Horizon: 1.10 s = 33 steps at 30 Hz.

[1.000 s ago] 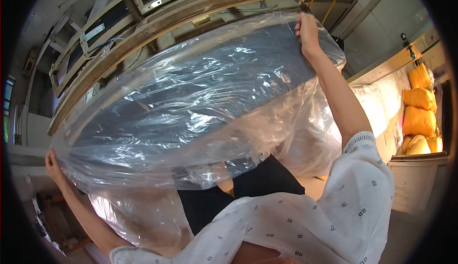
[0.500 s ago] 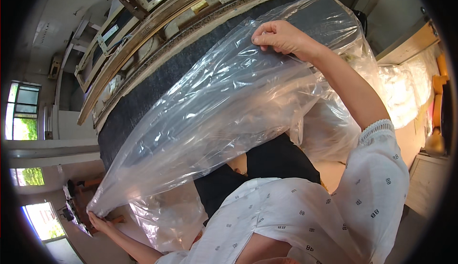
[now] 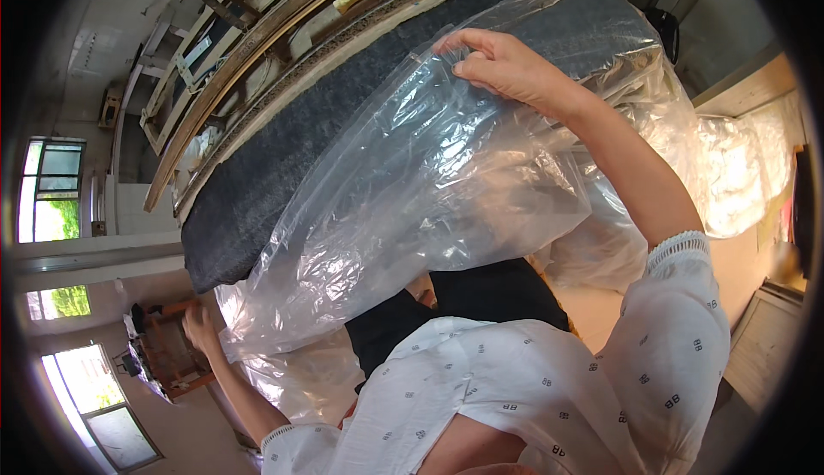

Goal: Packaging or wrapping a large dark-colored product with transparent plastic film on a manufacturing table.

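Note:
A large sheet of clear plastic film (image 3: pixel 378 192) lies in wrinkles across the dark padded table (image 3: pixel 232 209) and hangs over its near side toward my lap. My right hand (image 3: pixel 506 67) is over the far part of the film, its fingers curled and pinching the film near its far edge. Off the left end of the table is my left hand (image 3: pixel 199 327), beside the film's lower left part and seemingly apart from it. Motion blurs its fingers, so their hold cannot be made out.
Long wooden rails (image 3: pixel 193 123) and a frame run along the table's far side. More crumpled clear film (image 3: pixel 730 166) lies at the right. Beyond my left hand stands a brown wooden stool-like frame (image 3: pixel 176 372). A wooden cabinet (image 3: pixel 764 338) stands at the right.
My left hand has come away from the film's left corner, moving up and slightly right. That end of the film has dropped and slid right, baring more of the dark tabletop. My right hand has barely moved.

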Each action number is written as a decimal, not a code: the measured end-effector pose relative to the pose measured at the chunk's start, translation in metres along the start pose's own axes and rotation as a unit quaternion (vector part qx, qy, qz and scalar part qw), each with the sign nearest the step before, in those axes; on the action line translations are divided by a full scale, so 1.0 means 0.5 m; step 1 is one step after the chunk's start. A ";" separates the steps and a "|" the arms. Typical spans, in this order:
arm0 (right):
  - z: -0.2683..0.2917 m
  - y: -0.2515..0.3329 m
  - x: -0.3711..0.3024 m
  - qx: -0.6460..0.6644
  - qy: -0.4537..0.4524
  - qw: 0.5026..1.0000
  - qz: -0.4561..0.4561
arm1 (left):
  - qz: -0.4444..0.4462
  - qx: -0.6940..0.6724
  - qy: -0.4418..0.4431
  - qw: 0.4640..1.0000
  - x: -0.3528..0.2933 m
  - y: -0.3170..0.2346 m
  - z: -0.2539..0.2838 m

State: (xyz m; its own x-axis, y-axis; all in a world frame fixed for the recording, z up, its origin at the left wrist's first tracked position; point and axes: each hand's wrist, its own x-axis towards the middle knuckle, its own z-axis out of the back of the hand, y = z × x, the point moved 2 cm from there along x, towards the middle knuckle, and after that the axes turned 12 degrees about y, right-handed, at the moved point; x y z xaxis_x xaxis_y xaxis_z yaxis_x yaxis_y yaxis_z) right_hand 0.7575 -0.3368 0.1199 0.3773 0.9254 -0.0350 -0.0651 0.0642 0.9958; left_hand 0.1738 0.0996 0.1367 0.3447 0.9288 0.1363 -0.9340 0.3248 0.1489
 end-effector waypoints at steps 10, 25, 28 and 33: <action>0.015 -0.006 -0.002 -0.004 -0.012 0.999 -0.044 | -0.446 -0.321 0.169 0.818 -0.156 -0.837 0.162; 0.110 0.031 0.047 -0.299 0.039 0.952 0.045 | -0.321 -0.586 0.264 0.696 -0.175 -0.799 0.112; 0.101 0.048 0.057 -0.250 0.025 0.962 0.107 | -0.347 -0.593 0.264 0.678 -0.184 -0.778 0.128; 0.100 0.022 0.117 -0.154 -0.128 0.970 0.135 | -0.308 -0.572 0.240 0.722 -0.122 -0.786 0.139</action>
State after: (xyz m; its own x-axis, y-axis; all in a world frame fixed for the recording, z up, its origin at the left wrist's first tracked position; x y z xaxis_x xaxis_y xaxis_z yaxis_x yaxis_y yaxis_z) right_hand 0.8251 -0.3006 0.1332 0.5226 0.8031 0.2861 -0.4527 -0.0230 0.8914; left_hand 0.5266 -0.0973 0.1380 0.9110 0.4124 -0.0066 -0.1799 0.3830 -0.9061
